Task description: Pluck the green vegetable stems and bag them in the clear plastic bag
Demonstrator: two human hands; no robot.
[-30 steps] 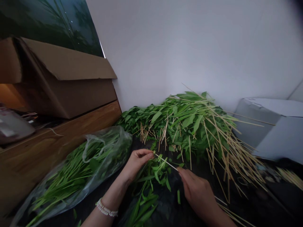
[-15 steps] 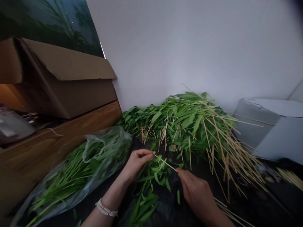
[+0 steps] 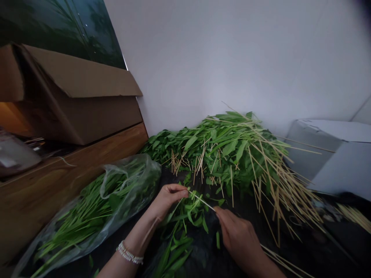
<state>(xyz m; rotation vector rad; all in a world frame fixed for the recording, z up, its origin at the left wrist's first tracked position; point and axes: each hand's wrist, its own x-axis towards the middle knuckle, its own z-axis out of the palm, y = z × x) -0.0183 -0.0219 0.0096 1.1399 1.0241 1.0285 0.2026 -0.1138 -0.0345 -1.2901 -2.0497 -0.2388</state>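
Observation:
My right hand (image 3: 239, 233) is closed around a thin wooden skewer (image 3: 208, 204) that slants up to the left. At the skewer's far end, the thumb and fingers of my left hand (image 3: 171, 196) are pinched together on a green stem, mostly hidden by the fingertips. Pieces of leafy green stem (image 3: 194, 197) sit along the skewer, their leaves hanging below it. Under my hands, loose leafy greens (image 3: 175, 253) lie on a black plastic sheet (image 3: 203, 256).
Leafy greens on skewers (image 3: 228, 148) are heaped against the white wall, sticks pointing right and forward. A clear plastic bag (image 3: 156, 170) of greens lies left. A cardboard box (image 3: 101, 119) stands on a wooden surface (image 3: 118, 144); a white box (image 3: 344, 166) is at right.
Both hands keep their grips and have barely moved. The whole view has shifted very slightly.

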